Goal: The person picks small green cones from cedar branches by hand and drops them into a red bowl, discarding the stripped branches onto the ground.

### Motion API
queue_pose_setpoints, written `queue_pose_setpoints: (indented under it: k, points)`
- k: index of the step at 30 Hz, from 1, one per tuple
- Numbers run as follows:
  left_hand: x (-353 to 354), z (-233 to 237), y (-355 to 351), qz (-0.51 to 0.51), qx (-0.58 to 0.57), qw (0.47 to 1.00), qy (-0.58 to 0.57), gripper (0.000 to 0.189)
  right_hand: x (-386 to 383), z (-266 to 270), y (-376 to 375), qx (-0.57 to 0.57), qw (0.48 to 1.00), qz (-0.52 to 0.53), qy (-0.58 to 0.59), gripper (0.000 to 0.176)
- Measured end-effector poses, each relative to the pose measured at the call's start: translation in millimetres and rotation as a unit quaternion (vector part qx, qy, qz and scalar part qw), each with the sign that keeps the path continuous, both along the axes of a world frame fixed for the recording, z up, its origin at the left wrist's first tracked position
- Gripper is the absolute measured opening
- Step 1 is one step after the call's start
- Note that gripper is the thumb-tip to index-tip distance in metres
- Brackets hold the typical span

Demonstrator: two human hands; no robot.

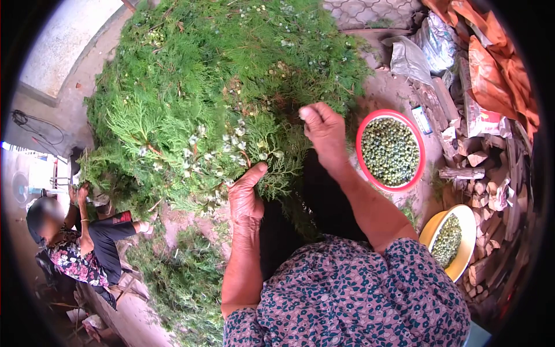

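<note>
Two basins [359, 144] [467, 243] (one red-rimmed, one yellow), two branch heaps [231, 63] [179, 277], one co-worker [72, 257].

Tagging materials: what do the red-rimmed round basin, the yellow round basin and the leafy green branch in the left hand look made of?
Red-rimmed round basin: probably plastic; smooth, evenly coloured rim.
Yellow round basin: likely plastic, slightly glossy; smooth wall, though enamelled metal is possible.
Leafy green branch in the left hand: plant matter; fine, flattened fronds, pale cones.

Pinkish floor [386, 87] lies left of the stacked firewood [461, 173]; patterned paving [370, 10] beyond its upper left, orange sheeting [511, 58] above.
</note>
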State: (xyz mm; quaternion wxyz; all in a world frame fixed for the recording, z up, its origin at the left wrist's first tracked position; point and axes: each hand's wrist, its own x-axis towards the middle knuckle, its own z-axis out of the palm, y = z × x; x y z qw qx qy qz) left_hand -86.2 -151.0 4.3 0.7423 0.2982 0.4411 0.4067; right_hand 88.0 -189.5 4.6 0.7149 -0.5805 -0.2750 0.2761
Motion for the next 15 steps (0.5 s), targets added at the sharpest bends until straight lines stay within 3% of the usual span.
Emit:
queue_pose_setpoints:
  k: [2,5,9,15]
  points:
    - [0,-2,0,0.01,-0.004,1.0,-0.012,0.037,-1,18,-8,0.037,0.977,0.058,0.203,0.012]
    - [2,6,-3,0.017,-0.004,0.999,-0.027,0.035,-10,22,-19,0.032,0.948,0.144,0.282,0.011]
    - [2,3,-2,0.016,-0.005,0.998,-0.053,0.034,-20,9,-27,-0.004,0.956,0.221,0.19,0.015]
    - [6,2,-2,0.006,0.042,0.998,-0.037,0.035,-34,6,-17,-0.032,0.971,0.196,0.136,0.016]
